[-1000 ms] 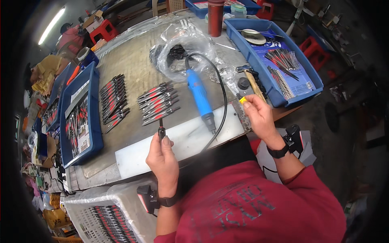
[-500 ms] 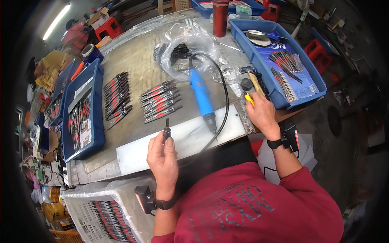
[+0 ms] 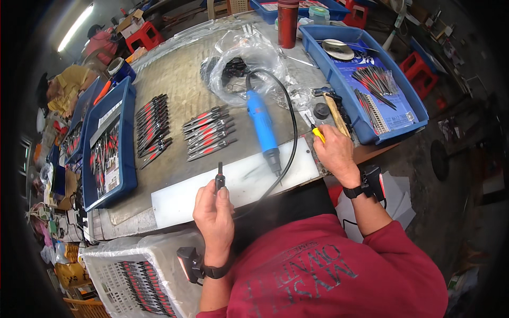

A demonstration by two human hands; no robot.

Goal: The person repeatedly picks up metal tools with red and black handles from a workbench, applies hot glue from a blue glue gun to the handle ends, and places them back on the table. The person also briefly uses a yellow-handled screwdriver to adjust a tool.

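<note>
My left hand [image 3: 213,211] is closed around a short dark rod-like piece [image 3: 220,177], holding it upright between thumb and fingers above the white board [image 3: 180,204]. My right hand [image 3: 336,153] grips a small yellow-handled tool [image 3: 318,134]; its thin dark tip is too small to name. Just beyond that tip sits a small round black pot [image 3: 321,110], with a wooden-handled hammer [image 3: 336,114] beside it. Between my hands lies a blue electric screwdriver [image 3: 261,122], its bit resting over the white board and its black cord looping round its right side.
Two groups of red-and-black pen-like pieces [image 3: 152,127] [image 3: 209,132] lie left of the screwdriver. A clear plastic bag [image 3: 254,50] holds dark parts. Blue trays [image 3: 124,180] [image 3: 366,139] flank the table. A white crate [image 3: 101,259] stands lower left. Another person [image 3: 74,85] sits far left.
My right hand has moved slightly left, drawing the yellow-handled tool away from the black pot. My left hand has barely shifted and still holds the dark rod-like piece.
</note>
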